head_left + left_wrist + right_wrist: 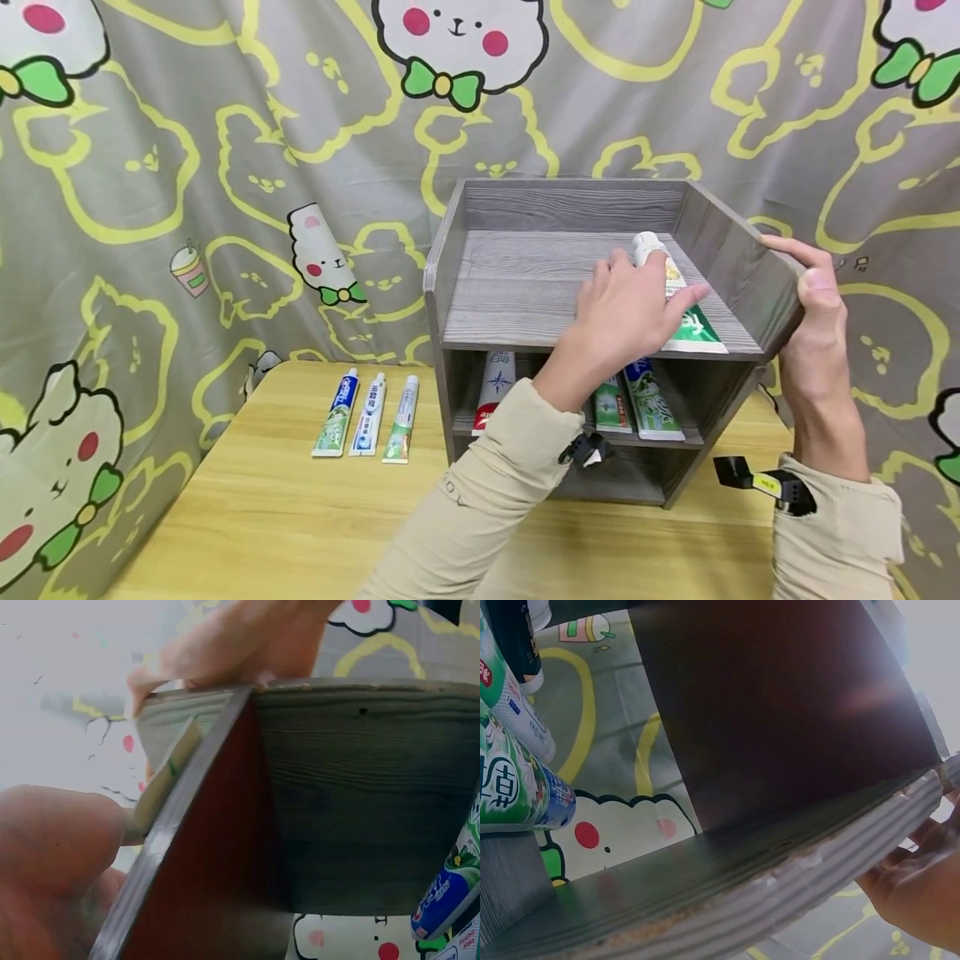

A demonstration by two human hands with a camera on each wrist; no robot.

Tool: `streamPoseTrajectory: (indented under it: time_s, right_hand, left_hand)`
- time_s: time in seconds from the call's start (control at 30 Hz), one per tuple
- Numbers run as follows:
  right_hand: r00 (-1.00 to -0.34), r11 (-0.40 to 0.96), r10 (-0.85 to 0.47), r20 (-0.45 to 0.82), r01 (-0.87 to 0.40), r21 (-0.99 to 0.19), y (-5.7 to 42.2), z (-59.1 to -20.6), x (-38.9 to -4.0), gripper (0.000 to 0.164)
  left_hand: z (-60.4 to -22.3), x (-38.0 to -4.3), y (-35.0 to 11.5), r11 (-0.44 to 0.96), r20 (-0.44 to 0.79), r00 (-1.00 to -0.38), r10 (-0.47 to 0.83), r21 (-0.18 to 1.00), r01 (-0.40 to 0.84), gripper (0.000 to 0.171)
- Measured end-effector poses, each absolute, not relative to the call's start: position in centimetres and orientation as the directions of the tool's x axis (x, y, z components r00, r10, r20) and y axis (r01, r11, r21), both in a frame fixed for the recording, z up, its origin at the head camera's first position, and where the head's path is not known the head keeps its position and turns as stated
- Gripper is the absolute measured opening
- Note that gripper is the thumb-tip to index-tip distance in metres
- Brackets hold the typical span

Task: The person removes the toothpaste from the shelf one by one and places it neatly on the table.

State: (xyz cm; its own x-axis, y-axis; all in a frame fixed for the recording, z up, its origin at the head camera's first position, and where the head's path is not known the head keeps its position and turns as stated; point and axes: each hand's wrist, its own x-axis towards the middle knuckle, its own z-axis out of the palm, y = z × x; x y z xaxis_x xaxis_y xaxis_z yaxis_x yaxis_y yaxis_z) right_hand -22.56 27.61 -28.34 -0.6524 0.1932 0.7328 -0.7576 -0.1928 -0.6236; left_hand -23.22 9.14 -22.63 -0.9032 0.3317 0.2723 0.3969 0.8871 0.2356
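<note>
In the head view a white and green toothpaste tube (pixel 697 327) lies along the right side of the top board of a grey wooden shelf (pixel 517 292). My left hand (pixel 626 312) is over that board, fingers on the tube's left side and thumb stretched across it. The left wrist view shows the tube's flat end (pixel 169 776) beside the thumb base, just above the board edge. My right hand (pixel 813 333) grips the front edge of the shelf's right side panel (pixel 750 258), also seen in the right wrist view, where the hand (pixel 922 885) is outside the panel.
On the middle level lie a grey and red tube (pixel 497 387), a green tube (pixel 612 406) and a blue-green tube (pixel 654 404). Three toothpaste tubes, the middle one white (pixel 367 417), lie in a row on the wooden table (pixel 247 500). A patterned curtain (pixel 300 125) hangs behind.
</note>
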Motion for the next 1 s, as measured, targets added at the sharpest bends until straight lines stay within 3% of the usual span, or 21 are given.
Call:
streamPoseTrajectory:
  time_s: [0.3,0.43,0.67,0.9,1.0]
  right_hand:
    - [-0.642,-0.206,0.185,0.744,-0.765,-0.61,27.8,-28.4,-22.6,0.047]
    - [-0.642,-0.215,0.173,0.747,-0.765,-0.607,27.7,-28.5,-22.7,0.047]
    - [-0.648,-0.238,0.185,0.738,-0.759,-0.607,27.7,-28.5,-22.7,0.046]
    - [-0.651,-0.224,0.182,0.737,-0.757,-0.614,27.5,-28.4,-22.8,0.047]
    - [-0.649,-0.226,0.183,0.738,-0.759,-0.611,27.4,-28.3,-22.8,0.047]
  left_hand:
    - [-22.8,-23.7,11.8,0.957,0.282,-0.933,0.223,0.117,0.264,0.078]
    - [-22.9,-23.9,12.2,0.964,0.291,-0.934,0.206,0.105,0.245,0.072]
    - [-23.2,-24.2,12.1,0.93,0.289,-0.93,0.227,0.22,0.295,0.037]
    - [-23.3,-24.2,11.2,0.892,0.314,-0.916,0.249,0.293,0.343,0.027]
    - [-23.3,-24.2,10.2,0.846,0.336,-0.899,0.28,0.357,0.397,0.031]
